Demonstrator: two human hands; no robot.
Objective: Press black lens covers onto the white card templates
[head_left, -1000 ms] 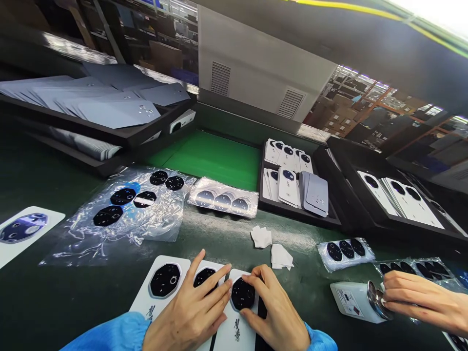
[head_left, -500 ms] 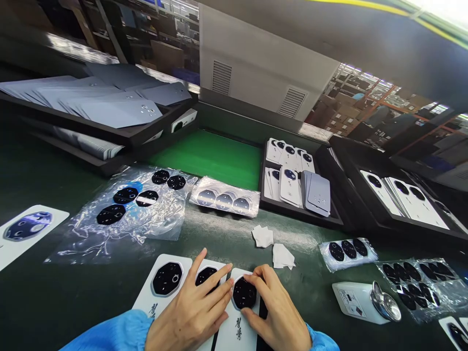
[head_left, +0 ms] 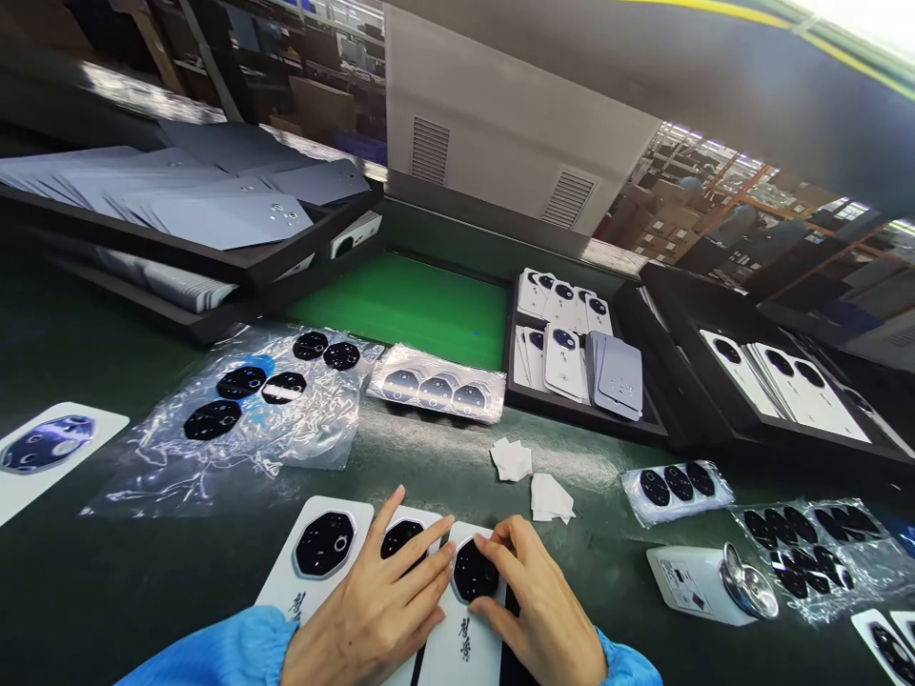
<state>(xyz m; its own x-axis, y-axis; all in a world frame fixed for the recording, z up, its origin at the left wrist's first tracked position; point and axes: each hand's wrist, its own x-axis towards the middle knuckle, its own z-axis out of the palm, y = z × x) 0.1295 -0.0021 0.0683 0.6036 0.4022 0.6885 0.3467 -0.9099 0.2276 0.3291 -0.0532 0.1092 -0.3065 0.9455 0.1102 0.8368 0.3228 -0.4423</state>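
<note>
At the bottom centre of the frame, the black camera lens piece (head_left: 475,572) on the white back cover (head_left: 466,636), whose long axis runs toward the lower edge, is pinched by the right hand (head_left: 543,619), while the left hand (head_left: 372,610) is laid flat, fingers spread, just beside it.

Bright blue sleeves with gathered cuffs cover both forearms; each hand is bare.
</note>
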